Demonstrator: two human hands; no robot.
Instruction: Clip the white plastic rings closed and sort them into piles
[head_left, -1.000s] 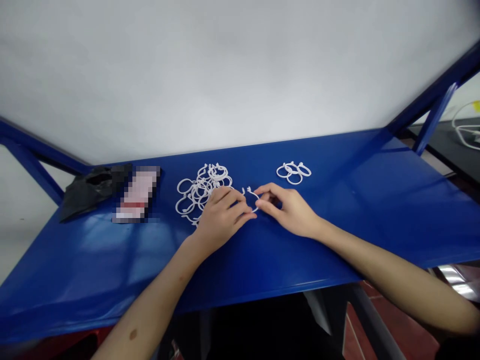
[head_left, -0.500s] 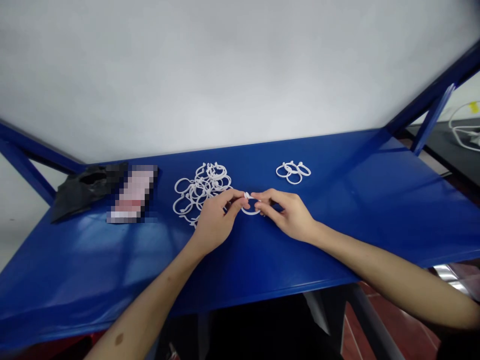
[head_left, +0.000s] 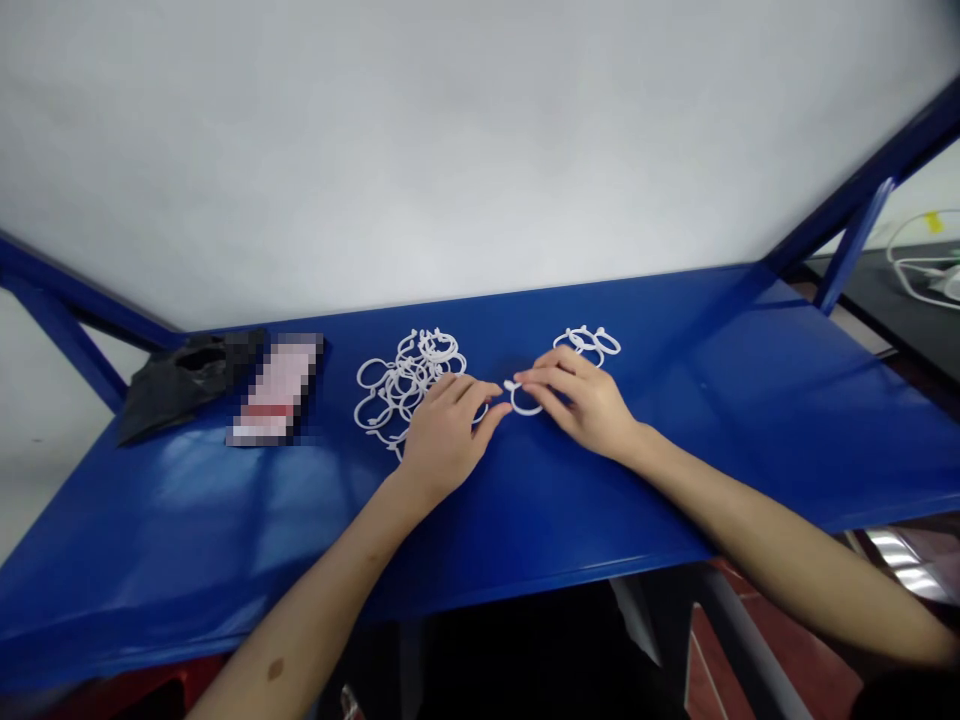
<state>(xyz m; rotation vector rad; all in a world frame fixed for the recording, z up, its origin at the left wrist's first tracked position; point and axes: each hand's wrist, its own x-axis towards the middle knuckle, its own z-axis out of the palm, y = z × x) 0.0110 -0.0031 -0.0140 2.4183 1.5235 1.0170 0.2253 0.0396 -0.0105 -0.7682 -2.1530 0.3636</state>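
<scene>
My right hand pinches a white plastic ring with a small clasp at its top left. To the left of that ring, my left hand has thumb and forefinger apart, with nothing gripped between them. Its fingers reach over the near right side of a tangled heap of white rings, and part of one ring shows behind the thumb. Beyond my right hand lies a small group of similar rings, partly covered by the fingers.
The rings lie on a blue table against a white wall. At the left are a black plastic bag and a blurred pink-and-white flat item. Blue frame bars slope up at the right, near a white cable.
Both hands held the ring together before. My left hand has let go of it, and my right hand has moved slightly up and away with the ring.
</scene>
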